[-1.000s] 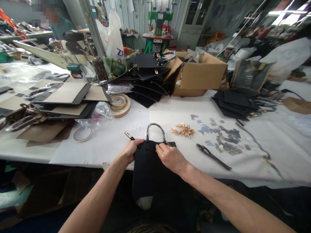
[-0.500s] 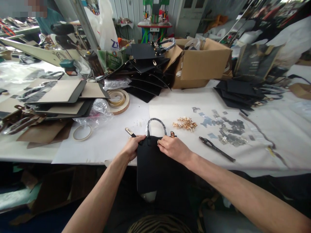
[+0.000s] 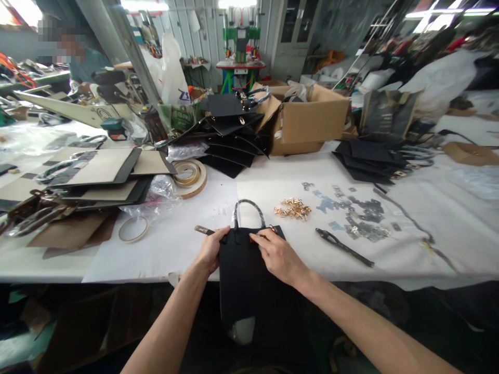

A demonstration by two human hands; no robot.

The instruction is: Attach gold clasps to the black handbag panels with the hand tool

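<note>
A black bag panel [image 3: 244, 280] with a plastic-wrapped loop handle [image 3: 249, 202] hangs over the table's front edge. My left hand [image 3: 212, 249] grips its upper left edge, beside a strap with a gold metal end [image 3: 202, 229] that sticks out to the left. On the panel's upper right, my right hand [image 3: 278, 254] has its fingers bent together at a small gold piece [image 3: 252, 238]; how it is held is too small to tell. Gold hardware [image 3: 294, 209] lies in a pile beyond the right hand. A dark hand tool [image 3: 345, 248] rests to the right.
Thin metal plates [image 3: 366, 210] are scattered at the right. Stacked panels [image 3: 101, 166] and tape rolls [image 3: 133, 228] lie left. Black bags [image 3: 230, 130] and a cardboard box [image 3: 312, 122] stand at the back. A person [image 3: 86, 62] is at the far left.
The view has tilted up, showing more background. My right hand's fingers have shifted and spread slightly on the panel. My left hand keeps its grip.
</note>
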